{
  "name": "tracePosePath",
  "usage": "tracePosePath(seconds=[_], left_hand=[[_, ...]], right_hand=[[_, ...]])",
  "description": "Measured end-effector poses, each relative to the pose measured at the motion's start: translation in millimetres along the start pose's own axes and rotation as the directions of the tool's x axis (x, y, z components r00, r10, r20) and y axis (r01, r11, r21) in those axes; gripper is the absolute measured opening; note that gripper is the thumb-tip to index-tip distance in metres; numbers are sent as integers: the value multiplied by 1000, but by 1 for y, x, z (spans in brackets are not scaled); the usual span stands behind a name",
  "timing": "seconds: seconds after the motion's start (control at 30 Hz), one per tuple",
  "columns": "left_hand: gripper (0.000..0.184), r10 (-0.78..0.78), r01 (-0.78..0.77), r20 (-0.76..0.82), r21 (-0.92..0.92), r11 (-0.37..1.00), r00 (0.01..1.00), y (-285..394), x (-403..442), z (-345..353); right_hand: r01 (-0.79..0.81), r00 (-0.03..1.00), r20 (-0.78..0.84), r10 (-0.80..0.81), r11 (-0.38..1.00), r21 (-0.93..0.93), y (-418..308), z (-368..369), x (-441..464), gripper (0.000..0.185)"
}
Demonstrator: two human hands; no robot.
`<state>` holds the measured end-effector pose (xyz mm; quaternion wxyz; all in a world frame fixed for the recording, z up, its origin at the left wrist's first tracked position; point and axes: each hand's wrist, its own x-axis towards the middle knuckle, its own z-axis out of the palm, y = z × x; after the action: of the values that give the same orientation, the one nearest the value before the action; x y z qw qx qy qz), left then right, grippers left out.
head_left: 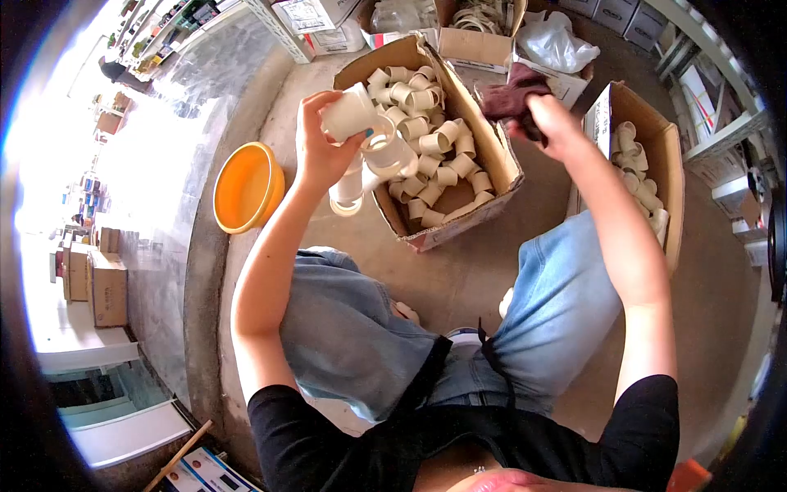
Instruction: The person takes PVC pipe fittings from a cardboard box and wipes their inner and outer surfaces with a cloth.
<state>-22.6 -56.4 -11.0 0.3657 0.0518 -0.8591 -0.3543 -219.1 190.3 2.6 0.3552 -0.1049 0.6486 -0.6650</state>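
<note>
My left hand (321, 152) is raised over the near left side of an open cardboard box (447, 238), its fingers wrapped round a large white plastic pipe fitting (348, 115). The fitting has several round openings, and its lower parts hang past my fingers toward the box. Many small cream pipe elbows (430, 143) lie loose inside the box. My right hand (553, 123) is closed on a dark maroon cloth (512, 97), held up beside the right edge of the box. The cloth hides some of my right fingers.
A yellow basin (248, 189) stands on the floor to the left. Another cardboard box (670, 164) with white fittings is on the right. Behind are a carton with a clear plastic bag (556, 41) and further boxes. Metal shelving (738, 135) runs along the right.
</note>
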Motion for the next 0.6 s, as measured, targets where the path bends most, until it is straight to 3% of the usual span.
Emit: tracePosePath(seconds=[0.13, 0.2, 0.33, 0.37, 0.4, 0.47, 0.5, 0.53, 0.6], left_hand=[[65, -305, 296, 48, -422, 857, 951, 16, 7, -2], [60, -321, 304, 42, -462, 833, 946, 18, 10, 0], [58, -353, 326, 70, -577, 749, 933, 19, 12, 5], [57, -359, 338, 93, -609, 717, 929, 21, 13, 7], [57, -356, 348, 124, -645, 680, 926, 25, 12, 9], [57, -344, 366, 183, -709, 602, 921, 34, 12, 13], [57, -346, 390, 221, -730, 562, 912, 36, 11, 15], [57, -323, 383, 237, -754, 534, 916, 38, 9, 17], [60, -300, 422, 304, -750, 510, 904, 43, 6, 20]], right_hand=[[42, 976, 214, -38, 999, -17, 20, 26, -5, 25], [61, 978, 195, -73, 996, 65, 28, 36, -6, 27], [-26, 963, 268, 5, 997, 74, 35, 34, -1, 33], [14, 958, 287, -7, 1000, -22, 37, 32, 1, 32], [153, 949, 302, -95, 973, -175, 38, 33, 0, 33], [409, 894, 373, -250, 795, -447, 41, 37, -5, 42], [506, 855, 322, -406, 518, -690, 54, 42, -5, 67], [454, 889, 346, -300, 479, -751, 51, 48, -13, 78], [572, 786, 372, -494, 354, -740, 62, 58, -20, 77]])
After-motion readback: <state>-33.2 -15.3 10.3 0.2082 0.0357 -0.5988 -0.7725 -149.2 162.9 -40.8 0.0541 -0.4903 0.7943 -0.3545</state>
